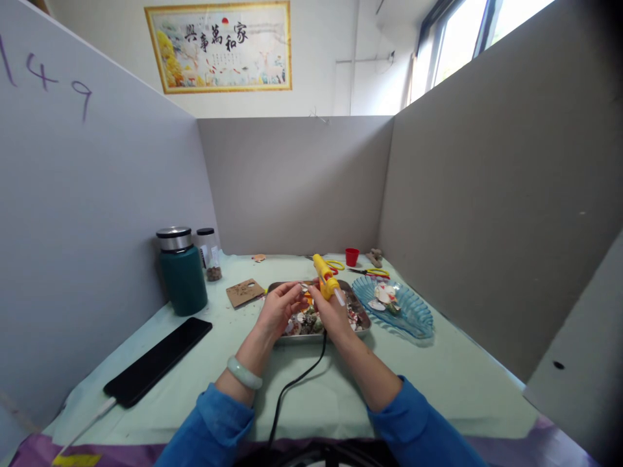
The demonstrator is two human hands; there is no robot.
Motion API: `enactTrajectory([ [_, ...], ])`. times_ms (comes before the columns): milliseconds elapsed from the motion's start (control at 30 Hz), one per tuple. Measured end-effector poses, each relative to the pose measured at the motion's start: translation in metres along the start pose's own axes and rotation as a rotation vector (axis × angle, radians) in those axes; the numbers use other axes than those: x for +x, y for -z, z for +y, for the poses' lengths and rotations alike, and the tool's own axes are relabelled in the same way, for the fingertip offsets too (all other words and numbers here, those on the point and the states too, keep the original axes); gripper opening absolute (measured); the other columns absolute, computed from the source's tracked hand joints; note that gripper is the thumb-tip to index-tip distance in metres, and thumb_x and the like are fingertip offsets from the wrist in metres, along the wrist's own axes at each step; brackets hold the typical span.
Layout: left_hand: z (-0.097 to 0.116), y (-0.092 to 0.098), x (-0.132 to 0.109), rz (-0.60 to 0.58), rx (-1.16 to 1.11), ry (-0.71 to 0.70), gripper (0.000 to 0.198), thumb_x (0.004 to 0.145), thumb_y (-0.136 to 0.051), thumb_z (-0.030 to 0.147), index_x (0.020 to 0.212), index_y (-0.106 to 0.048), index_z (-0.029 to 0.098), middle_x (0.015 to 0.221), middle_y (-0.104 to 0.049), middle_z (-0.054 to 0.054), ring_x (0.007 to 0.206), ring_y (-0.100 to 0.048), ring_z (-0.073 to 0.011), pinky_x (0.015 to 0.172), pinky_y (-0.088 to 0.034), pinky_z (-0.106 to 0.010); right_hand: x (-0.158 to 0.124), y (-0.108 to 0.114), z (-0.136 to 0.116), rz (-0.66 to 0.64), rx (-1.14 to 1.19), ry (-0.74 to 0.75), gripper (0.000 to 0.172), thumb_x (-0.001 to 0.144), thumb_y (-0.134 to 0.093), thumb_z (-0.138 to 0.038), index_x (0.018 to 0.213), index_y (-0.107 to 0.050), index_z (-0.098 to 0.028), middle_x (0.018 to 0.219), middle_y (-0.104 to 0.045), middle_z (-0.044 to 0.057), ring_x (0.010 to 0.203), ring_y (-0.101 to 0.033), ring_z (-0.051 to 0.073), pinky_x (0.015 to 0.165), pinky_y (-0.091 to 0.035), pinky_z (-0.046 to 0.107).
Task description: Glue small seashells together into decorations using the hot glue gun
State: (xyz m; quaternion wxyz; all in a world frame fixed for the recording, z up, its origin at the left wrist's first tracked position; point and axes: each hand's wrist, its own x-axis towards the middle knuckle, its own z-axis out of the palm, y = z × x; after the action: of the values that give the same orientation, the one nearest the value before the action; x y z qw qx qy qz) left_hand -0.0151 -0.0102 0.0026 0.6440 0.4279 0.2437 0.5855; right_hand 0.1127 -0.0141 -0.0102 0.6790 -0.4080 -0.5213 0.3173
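My right hand (331, 311) grips a yellow hot glue gun (325, 275), its nozzle turned left toward my left hand. Its black cord (292, 386) runs back toward me across the table. My left hand (280, 308) pinches a small piece against the nozzle tip; the piece is too small to name. Both hands hover over a metal tray (363, 311) filled with several shells and small stones. I wear blue sleeves and a pale bangle (244, 373) on the left wrist.
A blue glass dish (413, 314) with shells lies right of the tray. A green flask (182, 272), a small jar (209, 254), a cork piece (244, 292) and a black phone (158, 360) lie left. A red cup (352, 256) and yellow scissors (374, 272) sit behind. Grey partitions enclose the table.
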Motion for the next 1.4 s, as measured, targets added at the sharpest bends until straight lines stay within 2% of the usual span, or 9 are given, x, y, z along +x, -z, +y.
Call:
enactTrajectory([
  [433, 0.0031, -0.0031, -0.0004, 0.047, -0.017, -0.007, 0.029, 0.062, -0.076, 0.014, 0.088, -0.064, 0.011, 0.077, -0.068, -0.004, 0.064, -0.064, -0.0125, 0.068, -0.053, -0.027, -0.0009, -0.0007, -0.0026, 0.002, -0.015, 0.009, 0.031, 0.075, -0.061, -0.041, 0.094, -0.06, -0.017, 0.07, -0.061, 0.002, 0.066, -0.059, 0.018, 0.053, -0.043, 0.026],
  [767, 0.0009, -0.003, 0.001, 0.069, -0.001, -0.038, 0.027, 0.06, -0.076, 0.017, 0.084, -0.065, 0.011, 0.075, -0.066, -0.003, 0.061, -0.059, -0.0091, 0.058, -0.044, -0.021, -0.0014, -0.0016, -0.0056, -0.003, -0.032, -0.009, 0.031, 0.072, -0.062, -0.041, 0.093, -0.06, -0.017, 0.073, -0.063, 0.003, 0.066, -0.06, 0.019, 0.054, -0.044, 0.027],
  [1100, 0.0003, -0.0008, 0.0014, 0.007, -0.036, -0.03, 0.023, 0.063, -0.075, 0.015, 0.084, -0.067, 0.01, 0.076, -0.066, -0.004, 0.06, -0.058, -0.0084, 0.057, -0.044, -0.02, -0.0015, -0.0014, -0.0033, -0.014, -0.023, -0.007, 0.031, 0.073, -0.062, -0.04, 0.093, -0.061, -0.017, 0.076, -0.064, 0.004, 0.067, -0.061, 0.019, 0.056, -0.045, 0.028],
  [1300, 0.0023, 0.0033, 0.001, -0.062, -0.094, 0.02, 0.026, 0.069, -0.074, 0.016, 0.094, -0.066, 0.011, 0.088, -0.068, -0.006, 0.06, -0.058, -0.0072, 0.059, -0.047, -0.02, -0.0019, -0.0022, -0.0071, -0.025, 0.016, 0.023, 0.027, 0.074, -0.062, -0.038, 0.09, -0.062, -0.017, 0.084, -0.066, 0.006, 0.073, -0.062, 0.02, 0.064, -0.048, 0.03],
  [1400, 0.0018, 0.0045, 0.0012, -0.077, -0.103, 0.017, 0.023, 0.069, -0.074, 0.016, 0.091, -0.065, 0.011, 0.09, -0.068, -0.007, 0.061, -0.059, -0.0076, 0.059, -0.048, -0.02, -0.0016, -0.0022, -0.006, -0.015, 0.015, 0.014, 0.027, 0.073, -0.062, -0.039, 0.088, -0.062, -0.017, 0.081, -0.066, 0.005, 0.073, -0.062, 0.02, 0.062, -0.048, 0.03],
])
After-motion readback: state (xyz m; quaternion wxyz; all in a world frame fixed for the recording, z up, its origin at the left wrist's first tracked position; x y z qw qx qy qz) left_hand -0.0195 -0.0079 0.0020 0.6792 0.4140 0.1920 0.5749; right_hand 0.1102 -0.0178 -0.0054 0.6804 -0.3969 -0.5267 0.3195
